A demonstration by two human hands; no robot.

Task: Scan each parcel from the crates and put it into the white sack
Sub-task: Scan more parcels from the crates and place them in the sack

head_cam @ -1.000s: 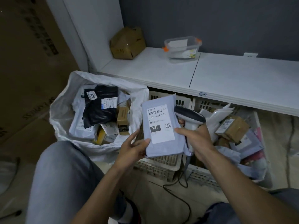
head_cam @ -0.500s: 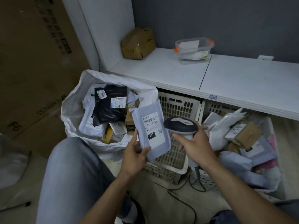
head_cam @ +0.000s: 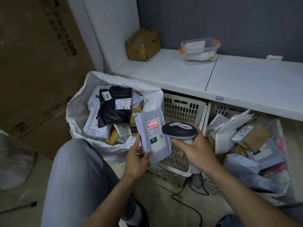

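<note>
The scanning step is in hand: a red line from the scanner [head_cam: 178,129] lies across the barcode at the top of the label on the grey parcel [head_cam: 158,154]. The parcel is held up in the air, upright and slightly tilted, just in front of the mouth of the white sack [head_cam: 78,112] and beside the slatted crate [head_cam: 183,108] under the counter [head_cam: 180,71]. The left hand [head_cam: 136,161] pinches the parcel at its lower left corner, thumb on the front face and fingers behind, turning the label towards the scanner head. The right hand [head_cam: 195,153] is curled round the scanner's handle, with the head aimed leftward at the label from close by; whether a finger presses the trigger cannot be told. Once the read registers, the next move should call for the left hand to swing the parcel left over the sack's opening and let go onto the black mailer [head_cam: 113,110] and the others already inside. The right-hand crate [head_cam: 218,110] holds a heap of parcels, so much scanning appears to remain.
</note>
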